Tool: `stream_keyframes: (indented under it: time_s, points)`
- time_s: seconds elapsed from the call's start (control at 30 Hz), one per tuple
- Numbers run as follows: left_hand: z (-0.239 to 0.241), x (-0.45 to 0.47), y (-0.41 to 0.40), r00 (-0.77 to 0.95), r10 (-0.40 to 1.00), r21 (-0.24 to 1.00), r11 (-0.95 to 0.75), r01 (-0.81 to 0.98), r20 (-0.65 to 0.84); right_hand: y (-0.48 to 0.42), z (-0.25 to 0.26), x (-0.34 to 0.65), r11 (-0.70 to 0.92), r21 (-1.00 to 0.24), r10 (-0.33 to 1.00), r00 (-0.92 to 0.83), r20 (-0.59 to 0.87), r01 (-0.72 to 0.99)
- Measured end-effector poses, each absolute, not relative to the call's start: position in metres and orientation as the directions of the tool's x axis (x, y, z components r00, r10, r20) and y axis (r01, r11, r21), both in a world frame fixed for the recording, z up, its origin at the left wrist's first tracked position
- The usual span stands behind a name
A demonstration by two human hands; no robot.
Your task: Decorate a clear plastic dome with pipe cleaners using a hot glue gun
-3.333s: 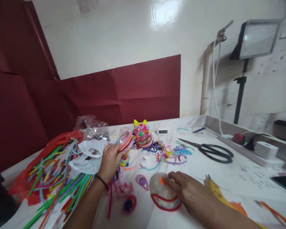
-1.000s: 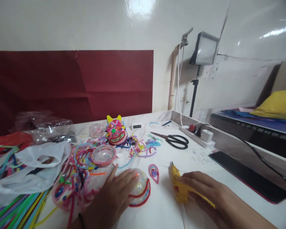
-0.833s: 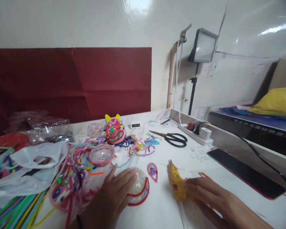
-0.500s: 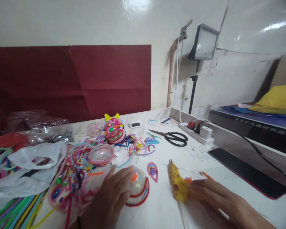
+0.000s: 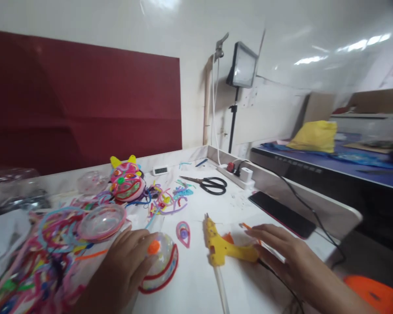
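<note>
The left hand [image 5: 121, 266] cups the dome [image 5: 165, 261] on the surface [image 5: 193, 290], fingers curled loosely over its top. The right hand [image 5: 281, 253] lies flat and open, its fingertips touching the handle of the glue gun [image 5: 218, 246] without gripping it. A teardrop [image 5: 183, 231] lies between the dome and the gun.

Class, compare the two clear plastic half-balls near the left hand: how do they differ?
The red-edged half-ball sits dome up; the pink-edged half-ball seems to lie hollow side up. The red-edged one carries an orange dot and the left hand rests on it; the pink-edged one has no dot and lies untouched. Both are clear with coloured trim round the rim.
</note>
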State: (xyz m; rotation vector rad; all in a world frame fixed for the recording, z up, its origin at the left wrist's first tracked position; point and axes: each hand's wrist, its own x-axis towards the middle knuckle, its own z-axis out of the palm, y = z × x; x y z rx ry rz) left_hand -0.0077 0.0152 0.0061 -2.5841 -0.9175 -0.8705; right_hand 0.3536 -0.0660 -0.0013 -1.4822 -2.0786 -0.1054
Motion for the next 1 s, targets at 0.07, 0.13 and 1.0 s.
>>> stream_keyframes:
  time_s: [0.07,0.13,1.0]
  points:
    - [0.003,-0.008,0.019,0.622,0.437,-0.068,-0.781,0.62,0.649,-0.066,0.001,0.359,0.332,-0.288,0.87,-0.173,0.462,0.898]
    - [-0.002,-0.009,0.022,0.623,0.407,-0.097,-0.783,0.615,0.668,-0.067,0.004,0.36,0.301,-0.308,0.896,-0.156,0.417,0.903]
    - [0.006,-0.014,0.012,0.469,0.668,0.25,-0.692,0.677,0.578,-0.027,-0.033,0.343,0.45,-0.187,0.854,-0.359,0.377,0.873]
